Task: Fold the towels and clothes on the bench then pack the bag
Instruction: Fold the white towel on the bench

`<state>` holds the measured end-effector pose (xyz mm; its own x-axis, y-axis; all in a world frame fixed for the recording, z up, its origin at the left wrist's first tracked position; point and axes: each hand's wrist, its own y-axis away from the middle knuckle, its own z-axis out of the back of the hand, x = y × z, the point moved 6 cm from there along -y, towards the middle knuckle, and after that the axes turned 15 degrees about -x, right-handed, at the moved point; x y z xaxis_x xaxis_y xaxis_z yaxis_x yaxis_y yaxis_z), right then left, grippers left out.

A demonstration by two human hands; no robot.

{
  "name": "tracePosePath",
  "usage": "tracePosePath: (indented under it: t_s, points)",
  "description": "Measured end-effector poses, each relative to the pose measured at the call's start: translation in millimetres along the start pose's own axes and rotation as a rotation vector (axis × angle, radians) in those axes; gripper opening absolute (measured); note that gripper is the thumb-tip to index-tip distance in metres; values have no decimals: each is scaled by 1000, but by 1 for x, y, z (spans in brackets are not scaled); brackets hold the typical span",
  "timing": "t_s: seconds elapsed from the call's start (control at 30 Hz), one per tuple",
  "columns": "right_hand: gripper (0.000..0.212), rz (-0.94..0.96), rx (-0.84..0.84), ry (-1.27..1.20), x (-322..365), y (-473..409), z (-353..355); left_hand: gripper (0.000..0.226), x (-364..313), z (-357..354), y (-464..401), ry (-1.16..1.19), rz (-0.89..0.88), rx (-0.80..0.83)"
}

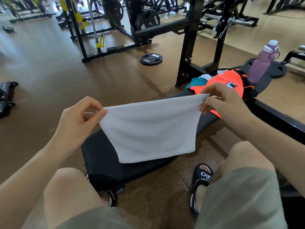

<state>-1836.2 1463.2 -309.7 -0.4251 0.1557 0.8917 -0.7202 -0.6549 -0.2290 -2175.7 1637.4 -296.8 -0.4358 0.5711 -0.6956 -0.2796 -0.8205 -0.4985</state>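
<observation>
The white towel (148, 128) hangs doubled above the near end of the black bench (102, 164), its top corners pinched by the left hand (77, 123) and right hand (226, 103) — folding looks barely begun. Beyond the towel, orange and teal clothes (219, 83) lie unfolded on the bench; no bag in view.

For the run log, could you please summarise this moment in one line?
left hand: pinches white towel | right hand: pinches towel | towel: over bench

Black bench (102, 164) under clothes (231, 81), bottle (260, 65).
</observation>
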Motion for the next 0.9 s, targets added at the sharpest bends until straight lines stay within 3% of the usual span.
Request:
tracePosePath:
  t_s: [0.17, 0.6, 0.8, 0.9]
  points:
    - [9, 61, -8, 116, 1, -5, 2, 10, 1, 2, -4, -84, -73, -43]
    - [12, 72, 50, 66, -2, -19, -2, 10, 1, 1, -8, -133, -235, -30]
    - [14, 102, 3, 36, -4, -29, -11, 18, 9, -7, -14, -211, -318, 32]
    - [15, 111, -104, -31, -1, -39, -16, 19, 7, -7, -30, -282, -364, -21]
